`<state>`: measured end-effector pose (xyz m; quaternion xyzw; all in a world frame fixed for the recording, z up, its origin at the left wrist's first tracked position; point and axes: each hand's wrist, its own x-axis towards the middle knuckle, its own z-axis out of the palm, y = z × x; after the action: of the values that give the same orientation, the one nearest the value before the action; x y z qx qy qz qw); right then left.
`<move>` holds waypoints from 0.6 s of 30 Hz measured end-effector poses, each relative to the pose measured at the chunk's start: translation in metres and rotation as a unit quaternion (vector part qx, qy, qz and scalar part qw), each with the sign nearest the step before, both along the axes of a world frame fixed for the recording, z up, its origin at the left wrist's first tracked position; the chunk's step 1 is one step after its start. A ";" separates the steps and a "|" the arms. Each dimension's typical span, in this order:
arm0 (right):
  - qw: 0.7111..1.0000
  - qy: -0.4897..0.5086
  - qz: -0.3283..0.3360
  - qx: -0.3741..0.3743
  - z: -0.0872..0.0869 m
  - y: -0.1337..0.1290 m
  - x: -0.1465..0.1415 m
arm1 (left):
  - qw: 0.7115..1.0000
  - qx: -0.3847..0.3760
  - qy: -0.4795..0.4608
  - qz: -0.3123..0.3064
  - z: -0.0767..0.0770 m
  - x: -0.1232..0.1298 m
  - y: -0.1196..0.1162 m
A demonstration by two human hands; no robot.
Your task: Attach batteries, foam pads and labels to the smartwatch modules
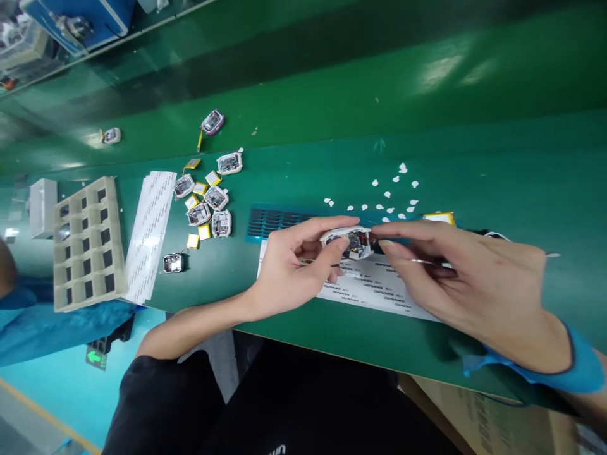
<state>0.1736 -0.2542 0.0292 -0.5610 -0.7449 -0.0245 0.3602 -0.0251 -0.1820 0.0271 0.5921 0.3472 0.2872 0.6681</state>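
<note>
My left hand (289, 268) grips a white watch casing (356, 245), its open side facing up and a circuit board showing inside. At the casing's right edge, the thumb and forefinger of my right hand (474, 284) come close together; whatever is between their tips is too small to make out. A thin metal tool (422, 261) lies within the right hand, mostly hidden by the fingers. Beneath both hands is a printed white sheet (374, 287). A yellow-edged battery (440, 218) shows just behind the right hand.
Several open watch casings (217, 198) with yellow-edged batteries lie left of centre. Small white stickers (379, 207) are scattered beyond my hands, near a sheet of black strips (275, 221). Printed sheets (150, 237) and a beige compartment tray (90, 243) lie left, beside another person's blue sleeve (42, 322).
</note>
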 end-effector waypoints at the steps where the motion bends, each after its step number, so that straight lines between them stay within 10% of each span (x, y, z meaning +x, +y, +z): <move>1: 1.000 -0.002 -0.002 -0.002 0.001 0.000 0.000 | 1.000 -0.002 -0.002 -0.008 0.000 -0.001 0.001; 18: 0.996 0.079 0.012 -0.040 -0.003 -0.005 0.002 | 0.999 0.021 0.003 -0.037 0.003 -0.006 0.001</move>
<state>0.1760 -0.2593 0.0265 -0.5659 -0.7213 0.0546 0.3955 -0.0309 -0.1814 0.0298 0.6194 0.3209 0.2673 0.6648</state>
